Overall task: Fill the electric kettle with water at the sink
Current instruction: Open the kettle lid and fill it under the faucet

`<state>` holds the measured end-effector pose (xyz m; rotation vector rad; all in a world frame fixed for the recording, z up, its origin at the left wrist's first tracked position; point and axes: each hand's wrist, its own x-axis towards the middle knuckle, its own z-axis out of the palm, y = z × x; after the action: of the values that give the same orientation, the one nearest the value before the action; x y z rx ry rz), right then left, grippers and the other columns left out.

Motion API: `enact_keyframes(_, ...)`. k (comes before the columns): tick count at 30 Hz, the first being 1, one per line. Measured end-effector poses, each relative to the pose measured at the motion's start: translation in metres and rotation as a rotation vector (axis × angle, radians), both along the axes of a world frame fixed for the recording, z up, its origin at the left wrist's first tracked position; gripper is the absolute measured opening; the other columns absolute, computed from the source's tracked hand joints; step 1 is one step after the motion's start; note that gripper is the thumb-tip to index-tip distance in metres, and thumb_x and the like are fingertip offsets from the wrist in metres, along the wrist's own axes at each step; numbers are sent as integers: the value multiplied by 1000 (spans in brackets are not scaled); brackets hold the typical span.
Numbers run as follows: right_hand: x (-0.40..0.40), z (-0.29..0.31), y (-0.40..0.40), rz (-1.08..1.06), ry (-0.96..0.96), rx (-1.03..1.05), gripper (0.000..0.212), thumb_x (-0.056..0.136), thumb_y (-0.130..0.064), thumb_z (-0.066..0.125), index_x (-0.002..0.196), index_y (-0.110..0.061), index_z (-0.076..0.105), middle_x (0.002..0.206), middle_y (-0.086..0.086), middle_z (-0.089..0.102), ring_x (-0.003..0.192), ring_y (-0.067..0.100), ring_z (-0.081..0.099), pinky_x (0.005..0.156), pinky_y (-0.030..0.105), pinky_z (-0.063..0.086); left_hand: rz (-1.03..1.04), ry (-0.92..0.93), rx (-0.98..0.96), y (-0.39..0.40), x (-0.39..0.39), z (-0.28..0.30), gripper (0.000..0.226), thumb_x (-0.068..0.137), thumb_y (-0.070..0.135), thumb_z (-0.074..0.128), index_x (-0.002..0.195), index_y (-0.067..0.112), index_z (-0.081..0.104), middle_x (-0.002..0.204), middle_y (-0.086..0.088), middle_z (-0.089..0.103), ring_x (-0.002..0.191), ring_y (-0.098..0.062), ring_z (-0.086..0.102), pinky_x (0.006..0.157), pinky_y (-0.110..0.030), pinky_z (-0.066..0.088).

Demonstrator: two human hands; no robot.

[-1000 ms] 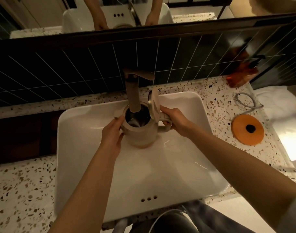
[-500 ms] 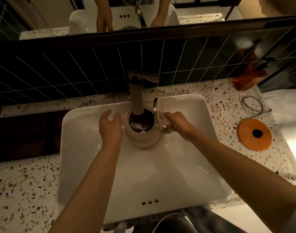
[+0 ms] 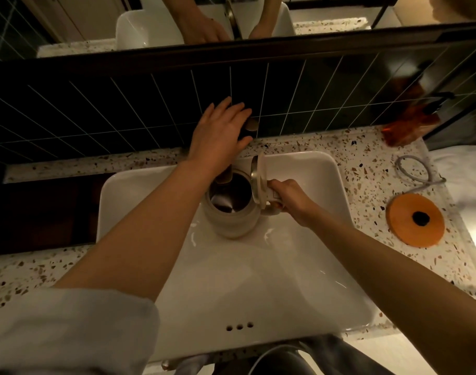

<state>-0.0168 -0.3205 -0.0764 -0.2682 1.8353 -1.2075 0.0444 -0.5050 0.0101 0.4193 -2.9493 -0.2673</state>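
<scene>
Open-lidded electric kettle [image 3: 231, 212] held by its handle in right hand [image 3: 291, 197] inside sink [image 3: 258, 280]; faucet [image 3: 249, 125] covered by spread left hand [image 3: 218, 133].

The sink [image 3: 326, 293] is glossy white and the kettle [image 3: 231, 223] cream. The counter [image 3: 366, 163] is pale terrazzo flecked brown and black. The wall tiles [image 3: 96, 109] are black with white grout. The round base [image 3: 415, 220] is orange with a black centre.

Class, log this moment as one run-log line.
left hand: on tap top | right hand: grips kettle handle | lid: open | kettle: in sink, under spout
</scene>
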Motion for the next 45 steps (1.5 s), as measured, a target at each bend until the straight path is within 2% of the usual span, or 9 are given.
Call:
enact_keyframes(7, -2, 2, -1, 7, 10, 4, 35, 75, -36, 51, 60, -3, 54, 52, 13, 47, 51, 19, 43, 60, 34, 35, -10, -26, -55, 1, -8, -2, 50, 96, 30, 54, 139, 4, 49, 143, -20, 51, 142, -41, 32, 116, -56, 18)
enact_keyframes(16, -3, 3, -1, 21, 7, 0, 34, 77, -34, 48, 65, -3, 55, 54, 14, 45, 53, 21, 42, 66, 37, 35, 33, 81, 150, -9, -4, 5, 53, 97, 32, 51, 145, 9, 43, 149, -14, 46, 145, -32, 28, 119, -48, 16)
enact_keyframes(21, -2, 5, -1, 13, 13, 15, 34, 82, -29, 48, 55, -8, 50, 51, 12, 45, 51, 19, 42, 62, 33, 35, 134, 244, 439, -3, 11, 6, 58, 97, 31, 55, 149, 15, 36, 157, -7, 35, 149, -21, 20, 120, -33, 15)
enact_keyframes(27, -1, 3, -4, -4, 26, 19, 32, 84, -25, 50, 61, -3, 53, 54, 13, 46, 50, 17, 43, 53, 29, 34, 689, 623, 868, -4, 70, -29, 42, 98, 27, 53, 137, 11, 52, 137, -6, 58, 126, -17, 54, 105, -27, 43)
enact_keyframes(30, -1, 3, -4, 4, 28, 30, 31, 85, -25, 50, 64, -2, 55, 56, 13, 48, 52, 18, 45, 56, 30, 36, 874, 546, 1134, 8, 98, -56, 35, 96, 26, 58, 128, 13, 60, 126, -2, 64, 116, -13, 58, 100, -23, 45)
enact_keyframes(32, 0, 3, -4, 18, 34, 38, 30, 85, -25, 50, 68, -1, 58, 58, 14, 49, 54, 19, 46, 58, 31, 37, 924, 439, 1400, 19, 112, -73, 31, 93, 35, 60, 120, 21, 64, 124, 2, 65, 119, -14, 57, 107, -32, 41)
enact_keyframes(35, 1, 4, -5, 31, 55, 40, 31, 85, -24, 49, 68, 0, 59, 55, 14, 48, 52, 17, 46, 59, 31, 38, 957, 396, 1655, 34, 118, -82, 39, 96, 38, 53, 123, 11, 64, 131, -19, 61, 127, -23, 54, 113, -41, 36)
enact_keyframes(37, 2, 6, -7, 41, 66, 40, 33, 85, -24, 48, 64, 0, 57, 52, 13, 48, 47, 14, 45, 57, 30, 37, 988, 440, 1712, 41, 117, -81, 50, 97, 35, 53, 131, -1, 56, 131, -24, 58, 128, -26, 53, 114, -40, 35)
enact_keyframes(45, 1, 6, -7, 30, 69, 52, 33, 86, -22, 48, 62, -1, 55, 54, 14, 49, 50, 17, 45, 59, 31, 37, 936, 444, 1646, 49, 115, -84, 36, 99, 40, 49, 107, 14, 72, 111, -6, 74, 114, -16, 64, 111, -37, 39)
